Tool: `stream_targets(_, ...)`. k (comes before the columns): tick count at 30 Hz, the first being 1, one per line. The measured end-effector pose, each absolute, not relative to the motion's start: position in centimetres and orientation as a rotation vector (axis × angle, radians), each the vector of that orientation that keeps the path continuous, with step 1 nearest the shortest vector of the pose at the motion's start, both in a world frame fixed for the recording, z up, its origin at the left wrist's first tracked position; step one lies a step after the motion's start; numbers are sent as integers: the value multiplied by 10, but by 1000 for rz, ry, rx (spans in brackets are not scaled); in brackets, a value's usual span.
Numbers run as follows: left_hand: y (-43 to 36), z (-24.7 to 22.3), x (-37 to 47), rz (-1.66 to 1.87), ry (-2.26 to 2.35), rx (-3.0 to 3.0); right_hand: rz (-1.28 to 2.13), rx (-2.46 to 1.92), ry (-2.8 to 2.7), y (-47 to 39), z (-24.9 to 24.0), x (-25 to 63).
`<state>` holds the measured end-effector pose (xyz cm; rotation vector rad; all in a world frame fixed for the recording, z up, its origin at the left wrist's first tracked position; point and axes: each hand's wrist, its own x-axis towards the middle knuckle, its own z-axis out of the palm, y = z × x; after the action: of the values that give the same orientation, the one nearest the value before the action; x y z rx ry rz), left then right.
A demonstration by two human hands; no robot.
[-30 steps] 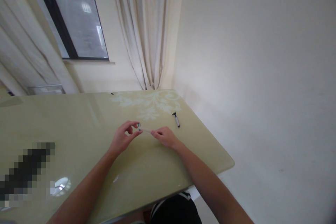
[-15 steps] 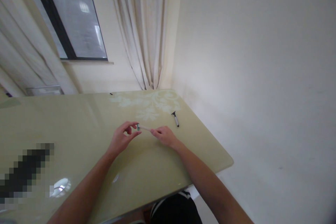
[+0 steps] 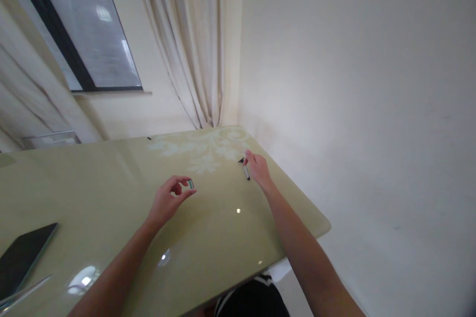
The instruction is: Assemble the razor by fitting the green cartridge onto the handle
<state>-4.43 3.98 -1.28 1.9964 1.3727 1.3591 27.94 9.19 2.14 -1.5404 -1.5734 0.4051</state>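
Holding a tiny green piece (image 3: pixel 191 184) just above the counter (image 3: pixel 208 247), pinching it upright with a slight tilt between thumb and forefinger of the left hand (image 3: pixel 167 200). Closing that hand down to just the pinch, one fingertip at each end, and curling the other fingers loosely behind.

Holding the right hand (image 3: pixel 258 168) well apart from that, over by the black and grey razor (image 3: pixel 246 173), bending its fingers in and covering part of the shaft. Honestly not telling from here how tight that grip is, or if actually touching the razor. Seeing a pale bit at those fingertips too, but not making out what.

Going further out, spotting a small dark scrap (image 3: pixel 149 138) near the counter's back edge, left of the white floral pattern (image 3: pixel 208 151). Also seeing a flat dark slab (image 3: pixel 28 252) at the near left, running off frame, and a thin pale strip (image 3: pixel 29 290) just beside it.

As for containers, squinting at a clear boxy thing (image 3: pixel 52 139) past the far edge, down by the left curtain (image 3: pixel 29 74). Too hazy for confirming as a container or reading any contents.
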Motion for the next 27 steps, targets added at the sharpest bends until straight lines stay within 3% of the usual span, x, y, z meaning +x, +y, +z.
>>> stream_targets(8, 87, -16, 23, 883, 1347, 2195, 209, -1780, -1392, 106, -6, 318)
stream_targets(16, 130, -27, 89, 756, 1594, 2147, 146, -1944, -1414, 102, -21, 327)
stream_targets(27, 123, -32, 88, 670, 1642, 2216, 108, -2116, -1421, 101, -25, 326)
